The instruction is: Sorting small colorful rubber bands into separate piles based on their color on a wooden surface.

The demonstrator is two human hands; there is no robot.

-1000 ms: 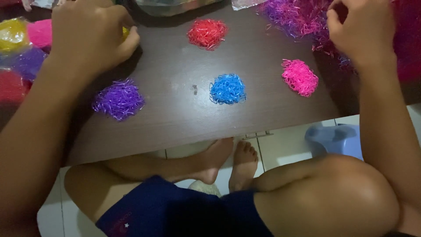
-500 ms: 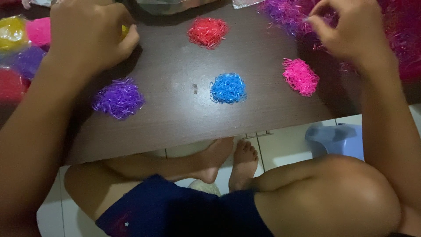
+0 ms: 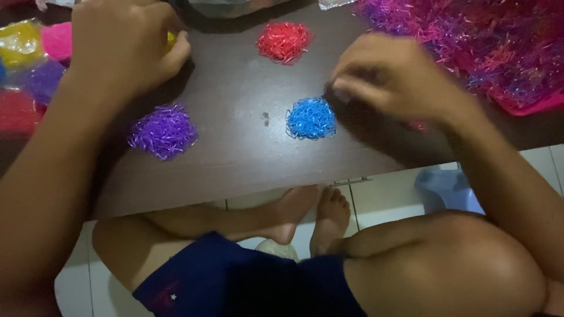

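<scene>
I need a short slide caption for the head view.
Right hand beside blue band pile; left hand rests above purple pile.

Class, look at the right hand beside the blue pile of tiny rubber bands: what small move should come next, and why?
Probably open the fingers over the blue pile. The right hand hovers pinched at that pile's upper right edge, blurred, so its load cannot be told. The purple pile and red pile lie apart by colour, while the left hand rests on the table.

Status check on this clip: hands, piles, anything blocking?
Left hand curled over yellow pile, contents hidden. Right hand pinched beside blue pile, blurred. Pink pile mostly covered by right hand. Purple pile, red pile untouched.
</scene>
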